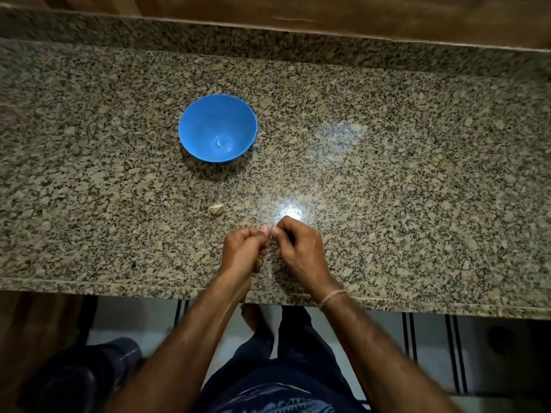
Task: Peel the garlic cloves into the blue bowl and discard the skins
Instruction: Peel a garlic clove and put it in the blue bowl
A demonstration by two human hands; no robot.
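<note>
A blue bowl [205, 114] stands on the granite counter [387, 162], with one small peeled garlic clove [219, 142] at its bottom. An unpeeled garlic clove [216, 208] lies on the counter in front of the bowl. My left hand [243, 248] and my right hand [298, 248] meet above the counter's near part, fingers curled. Their fingertips pinch a small pale garlic clove [269, 230] between them; it is mostly hidden by the fingers.
The counter's front edge [119, 286] runs just below my wrists. A raised granite ledge [268, 40] and a wooden wall close the back. A bright light reflection [290, 210] shines just beyond my hands.
</note>
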